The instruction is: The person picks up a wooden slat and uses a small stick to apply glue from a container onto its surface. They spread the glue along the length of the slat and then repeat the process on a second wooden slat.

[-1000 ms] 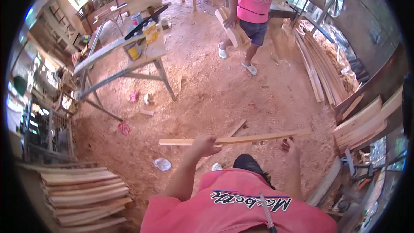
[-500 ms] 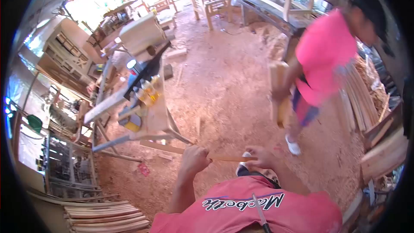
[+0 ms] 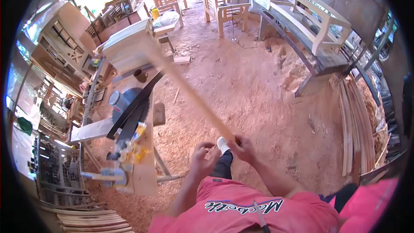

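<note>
Wood in hand: long thin pale wooden strip. Your right hand closed round its near end; far end points up-left, over cluttered wooden workbench. End grip, by my judgement, keeps whole length out ahead in your line of sight. Your left hand half curled just beside that end; contact unclear. Sawdust-covered floor below, stacked planks at right. Half second back, strip lay crosswise between both hands; now swung endwise. Other person, then standing right, now only pink cloth at lower edge.
</note>
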{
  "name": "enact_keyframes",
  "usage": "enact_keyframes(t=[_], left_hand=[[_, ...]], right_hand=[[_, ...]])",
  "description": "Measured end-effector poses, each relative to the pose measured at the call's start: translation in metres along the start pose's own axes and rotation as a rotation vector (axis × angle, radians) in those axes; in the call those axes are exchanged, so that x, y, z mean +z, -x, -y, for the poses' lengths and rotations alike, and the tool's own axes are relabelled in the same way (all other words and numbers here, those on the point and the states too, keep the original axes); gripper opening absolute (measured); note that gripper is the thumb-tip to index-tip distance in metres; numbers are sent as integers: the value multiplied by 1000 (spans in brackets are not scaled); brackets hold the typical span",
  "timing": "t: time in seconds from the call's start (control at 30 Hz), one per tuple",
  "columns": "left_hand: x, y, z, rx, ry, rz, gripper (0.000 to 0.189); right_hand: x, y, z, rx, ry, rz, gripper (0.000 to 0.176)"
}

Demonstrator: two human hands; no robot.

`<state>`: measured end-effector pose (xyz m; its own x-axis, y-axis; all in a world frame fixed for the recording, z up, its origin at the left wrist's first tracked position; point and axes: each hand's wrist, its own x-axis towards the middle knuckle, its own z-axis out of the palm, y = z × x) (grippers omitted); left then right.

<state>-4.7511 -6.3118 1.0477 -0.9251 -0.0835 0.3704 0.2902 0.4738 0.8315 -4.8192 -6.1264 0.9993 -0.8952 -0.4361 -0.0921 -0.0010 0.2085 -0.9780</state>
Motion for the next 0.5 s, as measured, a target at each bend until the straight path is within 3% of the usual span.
enact_keyframes(t=[0.03, 0.07, 0.13, 0.17, 0.23, 0.33, 0.37, 0.43, 0.5], left_hand=[[11, -31, 18, -155, 74, 125, 26], [25, -58, 49, -114, 30, 227, 39], [45, -123, 64, -88, -119, 296, 52], [48, -152, 65, -102, -103, 282, 52], [50, -215, 70, -172, -14, 488, 51], [50, -282, 97, -296, -111, 531, 43], [49, -295, 112, -322, -28, 524, 37], [37, -321, 135, -294, 5, 609, 34], [24, -349, 155, -280, -66, 763, 33]], right_hand=[[-6, -30, 3, -74, -189, -100, 24], [-19, -66, 9, -164, -365, -198, 21], [-45, -124, 34, -251, -413, -142, 18], [-58, -150, 59, -269, -546, -217, 17], [-88, -203, 99, -328, -702, -324, 23], [-149, -257, 144, -376, -844, -469, 29], [-163, -269, 156, -325, -942, -622, 31], [-213, -291, 138, -374, -1011, -574, 28], [-252, -313, 122, -320, -999, -721, 25]])
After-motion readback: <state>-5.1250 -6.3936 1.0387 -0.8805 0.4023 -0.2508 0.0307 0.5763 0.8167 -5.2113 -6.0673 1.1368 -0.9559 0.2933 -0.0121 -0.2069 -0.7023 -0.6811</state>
